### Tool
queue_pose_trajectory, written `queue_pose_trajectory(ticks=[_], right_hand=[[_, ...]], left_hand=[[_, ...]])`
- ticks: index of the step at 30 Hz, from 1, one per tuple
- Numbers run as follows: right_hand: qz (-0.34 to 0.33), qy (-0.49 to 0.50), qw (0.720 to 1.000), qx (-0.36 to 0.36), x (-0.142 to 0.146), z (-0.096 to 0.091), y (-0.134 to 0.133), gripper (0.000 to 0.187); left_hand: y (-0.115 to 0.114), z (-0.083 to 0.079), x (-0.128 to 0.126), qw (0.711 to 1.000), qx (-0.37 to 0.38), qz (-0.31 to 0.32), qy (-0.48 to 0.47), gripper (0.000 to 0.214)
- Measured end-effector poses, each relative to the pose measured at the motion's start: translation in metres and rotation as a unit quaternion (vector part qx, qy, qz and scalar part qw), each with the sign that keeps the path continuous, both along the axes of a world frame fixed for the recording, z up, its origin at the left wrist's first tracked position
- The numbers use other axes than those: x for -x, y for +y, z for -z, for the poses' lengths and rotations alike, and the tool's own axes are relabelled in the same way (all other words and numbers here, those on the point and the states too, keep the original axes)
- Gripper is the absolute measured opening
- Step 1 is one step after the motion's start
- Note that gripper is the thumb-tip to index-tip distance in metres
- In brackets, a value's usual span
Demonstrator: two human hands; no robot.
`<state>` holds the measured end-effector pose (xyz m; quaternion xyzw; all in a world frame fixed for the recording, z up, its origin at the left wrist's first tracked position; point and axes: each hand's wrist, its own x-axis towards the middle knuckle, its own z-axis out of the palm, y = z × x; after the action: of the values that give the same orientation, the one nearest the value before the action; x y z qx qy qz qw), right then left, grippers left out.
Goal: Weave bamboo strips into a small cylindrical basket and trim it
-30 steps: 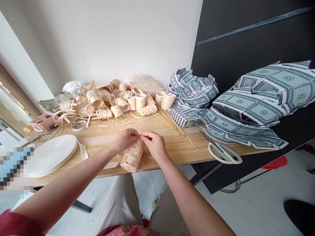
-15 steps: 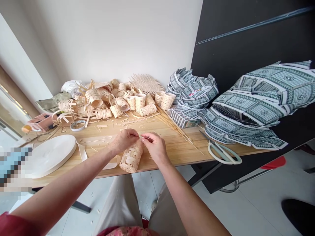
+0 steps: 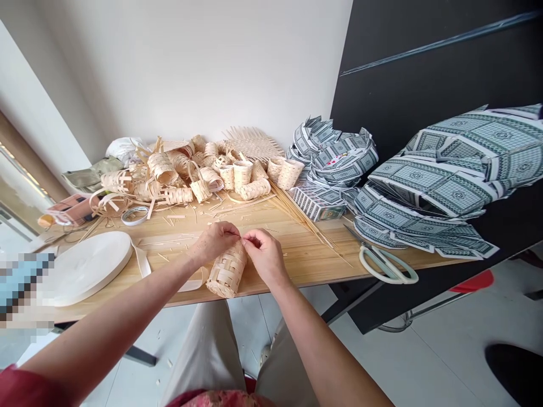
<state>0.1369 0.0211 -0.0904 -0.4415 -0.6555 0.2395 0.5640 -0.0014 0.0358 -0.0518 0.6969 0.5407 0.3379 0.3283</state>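
A small woven basket (image 3: pixel 228 272) of pale wood strips lies on its side at the table's front edge, its closed end toward me. My left hand (image 3: pixel 218 238) is closed at the basket's far rim, thumb and fingers pinched together. Close against it, my right hand (image 3: pixel 263 249) pinches at the same rim from the right. The fingertips of both hands nearly meet, and they hide the rim and whatever fine strip may be between them.
Behind lies a heap of small woven baskets (image 3: pixel 163 169). A roll of white strip (image 3: pixel 91 268) and a tape roll (image 3: pixel 134 216) are on the left. Thin sticks (image 3: pixel 303 217), scissors (image 3: pixel 384 263) and folded-card baskets (image 3: pixel 428 175) stand to the right.
My right hand has shifted slightly left, bringing its fingertips closer to my left hand. The basket stays in place.
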Motion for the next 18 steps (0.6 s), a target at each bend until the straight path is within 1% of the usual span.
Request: queue_pose_trajectory(ticks=[5,9,18], right_hand=[[0.006,0.025,0.999,0.024,-0.0023,0.0029,0.0033,0.012],[-0.006,0.03,0.999,0.037,-0.0006,0.0043,0.0056,0.011],[-0.017,0.039,0.997,0.072,0.0018,0.0023,0.0095,0.009]], left_hand=[[-0.0001,0.0002,0.0001,1.0,-0.003,-0.002,0.0,0.013],[0.0008,0.0012,0.0011,1.0,-0.001,0.0,0.003,0.014],[0.0017,0.0019,0.0012,1.0,-0.009,0.006,0.027,0.015]])
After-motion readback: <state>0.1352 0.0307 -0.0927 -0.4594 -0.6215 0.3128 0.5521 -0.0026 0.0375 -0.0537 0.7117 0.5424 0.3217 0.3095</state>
